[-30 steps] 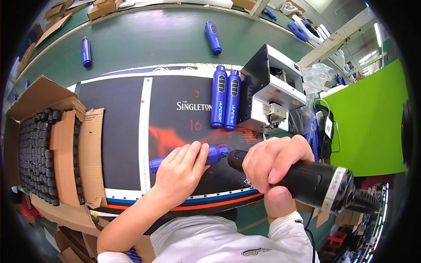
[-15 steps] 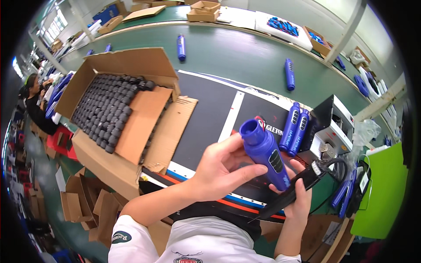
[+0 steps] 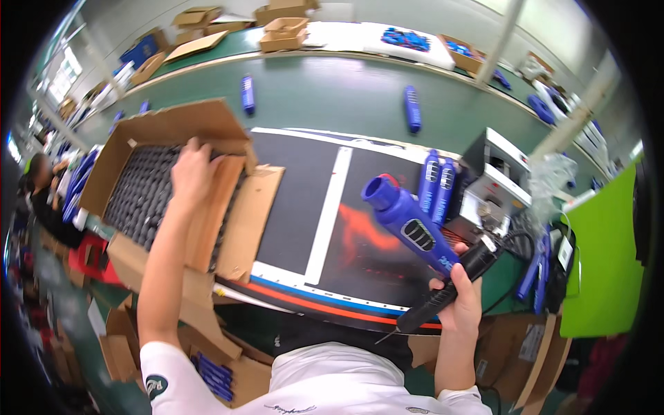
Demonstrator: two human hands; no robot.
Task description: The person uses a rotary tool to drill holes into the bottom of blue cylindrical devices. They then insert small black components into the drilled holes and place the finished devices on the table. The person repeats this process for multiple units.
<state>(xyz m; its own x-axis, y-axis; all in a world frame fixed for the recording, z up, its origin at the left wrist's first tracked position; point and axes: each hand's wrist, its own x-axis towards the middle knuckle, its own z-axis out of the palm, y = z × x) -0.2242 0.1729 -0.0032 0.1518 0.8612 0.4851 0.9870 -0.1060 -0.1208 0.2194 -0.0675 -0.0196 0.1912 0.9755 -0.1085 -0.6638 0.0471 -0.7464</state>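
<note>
My right hand (image 3: 462, 297) holds two things at once. One is a blue tube-shaped plastic housing (image 3: 408, 225), tilted, its open round end up and to the left. The other is a black corded electric screwdriver (image 3: 449, 283), its thin bit pointing down to the left. My left hand (image 3: 194, 173) reaches into a cardboard box (image 3: 183, 119) on the left, over rows of small dark grey round parts (image 3: 142, 183). Its fingers are drawn together at the parts; whatever is between them is hidden.
Two blue housings (image 3: 436, 183) lie beside a black-and-white machine (image 3: 494, 183) at right. Single housings lie on the green conveyor (image 3: 325, 83) beyond the black mat (image 3: 294, 200). A bright green panel (image 3: 602, 256) stands far right. Open cartons (image 3: 232, 377) sit below the table; another person (image 3: 48, 200) works far left.
My left hand has let go of the blue housing and moved left into the box. My right hand keeps the housing and the screwdriver. The view has shifted slightly.
</note>
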